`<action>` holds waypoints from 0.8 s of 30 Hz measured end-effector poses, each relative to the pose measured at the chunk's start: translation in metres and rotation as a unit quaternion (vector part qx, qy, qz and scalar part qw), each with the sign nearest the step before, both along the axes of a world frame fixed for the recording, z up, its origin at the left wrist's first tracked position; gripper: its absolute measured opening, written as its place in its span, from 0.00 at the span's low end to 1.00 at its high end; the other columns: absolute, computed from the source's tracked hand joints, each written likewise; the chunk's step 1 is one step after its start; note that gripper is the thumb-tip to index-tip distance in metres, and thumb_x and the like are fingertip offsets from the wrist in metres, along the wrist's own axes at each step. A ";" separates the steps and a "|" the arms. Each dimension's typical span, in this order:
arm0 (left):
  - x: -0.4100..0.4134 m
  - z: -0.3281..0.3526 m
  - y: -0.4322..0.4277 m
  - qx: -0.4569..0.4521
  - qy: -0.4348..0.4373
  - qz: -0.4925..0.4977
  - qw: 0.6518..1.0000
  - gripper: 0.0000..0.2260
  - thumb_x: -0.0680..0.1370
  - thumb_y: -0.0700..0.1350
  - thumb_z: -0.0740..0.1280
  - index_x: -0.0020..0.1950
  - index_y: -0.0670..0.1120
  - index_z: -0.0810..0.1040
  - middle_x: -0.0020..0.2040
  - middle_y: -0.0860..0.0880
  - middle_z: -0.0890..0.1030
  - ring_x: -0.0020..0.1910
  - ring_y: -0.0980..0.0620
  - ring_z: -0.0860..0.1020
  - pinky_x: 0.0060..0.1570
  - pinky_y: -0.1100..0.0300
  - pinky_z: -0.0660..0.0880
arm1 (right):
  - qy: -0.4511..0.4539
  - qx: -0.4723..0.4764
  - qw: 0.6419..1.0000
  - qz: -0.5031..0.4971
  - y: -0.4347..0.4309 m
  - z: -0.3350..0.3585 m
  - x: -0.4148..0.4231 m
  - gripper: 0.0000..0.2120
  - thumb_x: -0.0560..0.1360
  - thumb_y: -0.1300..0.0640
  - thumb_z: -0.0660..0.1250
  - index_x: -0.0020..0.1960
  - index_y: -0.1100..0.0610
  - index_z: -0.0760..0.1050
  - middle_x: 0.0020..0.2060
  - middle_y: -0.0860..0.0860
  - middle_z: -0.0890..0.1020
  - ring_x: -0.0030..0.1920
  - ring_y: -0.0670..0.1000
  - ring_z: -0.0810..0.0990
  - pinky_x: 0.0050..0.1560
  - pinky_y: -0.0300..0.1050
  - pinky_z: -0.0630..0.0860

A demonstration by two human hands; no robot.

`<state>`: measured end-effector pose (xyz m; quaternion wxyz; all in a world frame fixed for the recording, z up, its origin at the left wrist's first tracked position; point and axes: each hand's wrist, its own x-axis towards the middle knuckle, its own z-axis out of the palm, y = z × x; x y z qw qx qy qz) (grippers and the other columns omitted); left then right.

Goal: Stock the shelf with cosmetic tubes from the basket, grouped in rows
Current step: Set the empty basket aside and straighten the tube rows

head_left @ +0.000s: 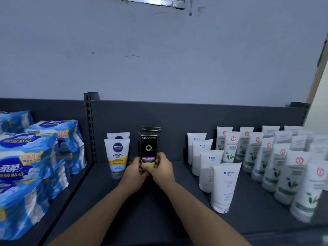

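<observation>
My left hand [135, 170] and right hand [160, 168] pinch the black tube [148, 146] near its base; it seems light, squashy and easily tipped.

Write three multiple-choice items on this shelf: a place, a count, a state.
1. Held black tube relative to the Nivea tubes: A left B right C on top
2. Nivea tubes in view: A two B five C none
3. The hands: A both idle B one holds the tube C both grip the black tube
Key: B, it sits to their right; A, one stands behind the other; C, left hand and right hand curl round its lower end.
</observation>
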<state>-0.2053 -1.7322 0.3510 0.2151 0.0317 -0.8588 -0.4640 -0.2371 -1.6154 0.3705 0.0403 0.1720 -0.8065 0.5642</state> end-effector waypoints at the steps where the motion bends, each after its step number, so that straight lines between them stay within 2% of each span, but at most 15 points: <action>1: 0.001 0.001 0.001 -0.005 -0.003 0.004 1.000 0.15 0.73 0.34 0.70 0.56 0.44 0.72 0.45 0.50 0.81 0.39 0.63 0.79 0.40 0.72 0.73 | -0.001 0.003 1.000 -0.001 0.000 0.000 0.002 0.17 0.68 0.59 0.76 0.51 0.53 0.70 0.41 0.44 0.79 0.39 0.40 0.77 0.36 0.26 0.71; 3: 0.006 0.003 0.002 -0.019 -0.002 0.015 1.000 0.13 0.73 0.34 0.69 0.55 0.43 0.72 0.45 0.48 0.81 0.40 0.57 0.79 0.40 0.70 0.71 | 0.000 0.011 1.000 -0.003 -0.001 -0.001 0.008 0.20 0.69 0.58 0.75 0.57 0.55 0.71 0.50 0.50 0.82 0.49 0.48 0.80 0.48 0.35 0.75; 5: 0.009 0.005 0.003 -0.039 -0.002 0.025 0.999 0.11 0.74 0.35 0.68 0.55 0.42 0.72 0.44 0.48 0.81 0.40 0.55 0.78 0.39 0.70 0.70 | -0.007 0.025 1.000 -0.001 -0.002 -0.002 0.013 0.25 0.71 0.56 0.74 0.64 0.57 0.68 0.56 0.53 0.81 0.56 0.52 0.79 0.55 0.42 0.74; 8: 0.018 0.010 0.004 -0.054 -0.008 0.042 0.998 0.10 0.75 0.36 0.68 0.52 0.43 0.68 0.39 0.52 0.76 0.37 0.58 0.75 0.34 0.73 0.70 | -0.016 0.052 0.999 0.003 -0.001 0.002 0.020 0.25 0.73 0.54 0.71 0.65 0.59 0.65 0.58 0.55 0.79 0.59 0.56 0.77 0.54 0.43 0.72; 11: 0.027 0.017 0.007 -0.075 0.002 0.095 0.993 0.13 0.74 0.39 0.70 0.50 0.43 0.67 0.40 0.48 0.75 0.39 0.51 0.74 0.34 0.64 0.67 | -0.010 0.072 0.997 -0.003 0.002 0.013 0.027 0.28 0.74 0.53 0.69 0.68 0.60 0.61 0.62 0.58 0.76 0.62 0.57 0.75 0.58 0.45 0.71; 13: 0.035 0.025 0.015 -0.092 0.019 0.131 0.987 0.11 0.73 0.40 0.70 0.47 0.42 0.67 0.37 0.48 0.73 0.35 0.51 0.71 0.31 0.64 0.63 | 0.007 0.079 0.997 -0.002 0.009 0.024 0.034 0.34 0.74 0.52 0.68 0.73 0.61 0.56 0.67 0.59 0.70 0.67 0.58 0.70 0.63 0.47 0.68; 16: 0.044 0.039 0.039 -0.091 0.046 0.110 0.989 0.09 0.74 0.38 0.67 0.43 0.45 0.66 0.35 0.48 0.73 0.35 0.49 0.71 0.32 0.60 0.64 | 0.055 0.060 0.997 0.007 0.027 0.052 0.047 0.36 0.74 0.53 0.68 0.75 0.60 0.54 0.70 0.58 0.66 0.70 0.57 0.66 0.68 0.47 0.64; 19: 0.045 0.048 0.074 -0.022 0.050 0.064 0.996 0.05 0.76 0.38 0.65 0.49 0.44 0.71 0.43 0.46 0.79 0.44 0.47 0.76 0.44 0.54 0.70 | 0.093 0.029 0.995 0.018 0.056 0.090 0.058 0.29 0.74 0.51 0.67 0.71 0.58 0.62 0.68 0.55 0.70 0.68 0.54 0.69 0.65 0.44 0.65; 21: 0.045 0.051 0.103 0.085 0.049 0.024 0.995 0.06 0.75 0.40 0.67 0.51 0.43 0.73 0.45 0.47 0.78 0.47 0.48 0.75 0.48 0.56 0.70 | 0.110 -0.003 0.994 0.019 0.084 0.119 0.065 0.23 0.75 0.49 0.67 0.66 0.56 0.69 0.65 0.52 0.74 0.65 0.51 0.72 0.63 0.42 0.66; 23: 0.047 0.050 0.130 0.179 0.046 -0.034 0.982 0.16 0.67 0.46 0.70 0.53 0.48 0.72 0.50 0.49 0.75 0.50 0.52 0.74 0.53 0.59 0.70 | 0.131 -0.041 0.990 0.006 0.119 0.141 0.070 0.19 0.75 0.47 0.66 0.62 0.56 0.73 0.60 0.49 0.77 0.62 0.49 0.74 0.63 0.43 0.69; 24: 0.048 0.046 0.140 0.174 0.041 -0.063 0.982 0.25 0.63 0.49 0.70 0.58 0.49 0.69 0.55 0.50 0.74 0.54 0.55 0.73 0.56 0.59 0.70 | 0.146 -0.055 0.988 -0.009 0.136 0.146 0.072 0.17 0.75 0.46 0.66 0.60 0.55 0.74 0.58 0.48 0.78 0.61 0.48 0.75 0.62 0.43 0.70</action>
